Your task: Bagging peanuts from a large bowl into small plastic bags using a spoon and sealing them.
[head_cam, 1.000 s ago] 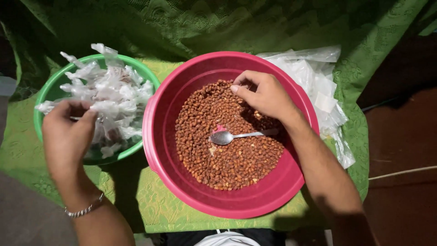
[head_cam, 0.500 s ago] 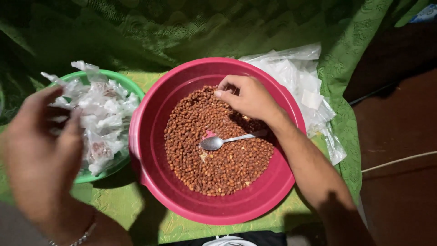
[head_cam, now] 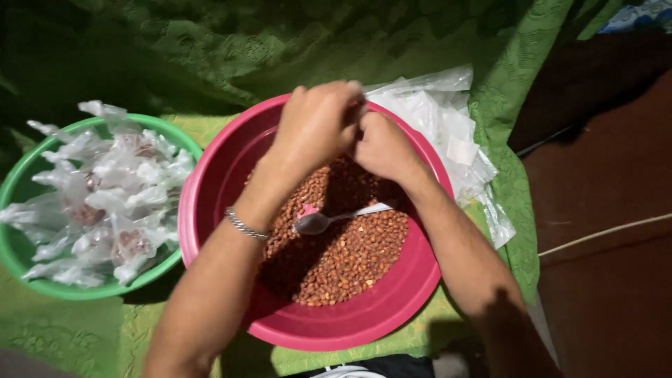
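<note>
While both hands meet over the far rim of the red basin (head_cam: 210,231), the left hand (head_cam: 318,122) and right hand (head_cam: 381,147) are curled fingertip to fingertip; whether they pinch anything between them cannot be told, since the knuckles hide the gap. Below them the basin holds a bed of brown peanuts (head_cam: 350,259) with a metal spoon (head_cam: 332,218) lying on top, bowl to the left, untouched. A bracelet (head_cam: 245,225) sits on the left wrist. Loose clear plastic bags (head_cam: 448,129) lie just right of the basin on the green cloth (head_cam: 518,77); at left a green bowl (head_cam: 21,175) holds knotted filled packets (head_cam: 112,196). Judgement: a bag is being opened or tied; filling one would call for freeing a hand for the spoon.
</note>
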